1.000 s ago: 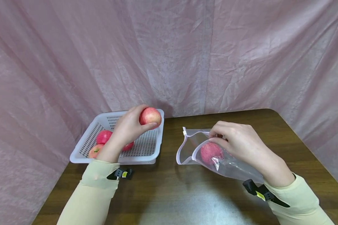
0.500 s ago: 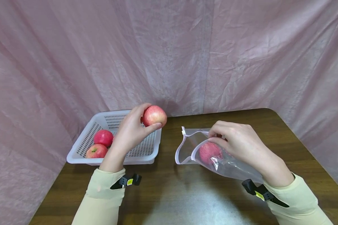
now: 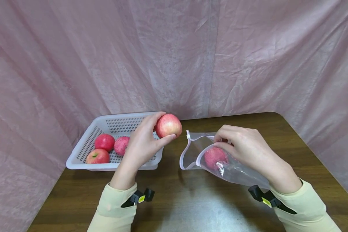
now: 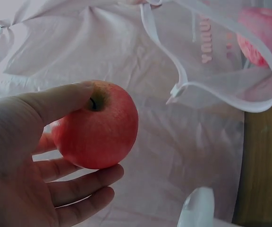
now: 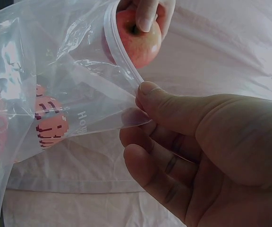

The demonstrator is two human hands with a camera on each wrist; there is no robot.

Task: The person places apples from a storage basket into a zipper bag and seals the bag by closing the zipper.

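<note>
Fingers of the left hand (image 3: 143,143): curled about one red apple (image 3: 169,125), thumb across it at the stem hollow, others along the opposite side. Change against one second ago: apple then above the right part of the basket (image 3: 87,166), now brought rightward beyond that rim, aloft near the bag mouth but outside it. Position to fingers: gripped between thumb and fingers, its rounded right side projecting free toward the bag. Clear bag (image 3: 240,174): white closure strip (image 3: 198,160) at the gaping mouth, one round pink fruit (image 3: 215,158) within; edge pinched by thumb and forefinger of the right hand (image 3: 243,141), hardly altered since. Basket contents: one deep red apple (image 3: 104,142), one paler apple (image 3: 98,156) with stem hollow showing, one mottled pink fruit (image 3: 121,145), more exposed than one second ago. Support: brown wooden table (image 3: 203,206). Backing: draped pink cloth (image 3: 174,58).
</note>
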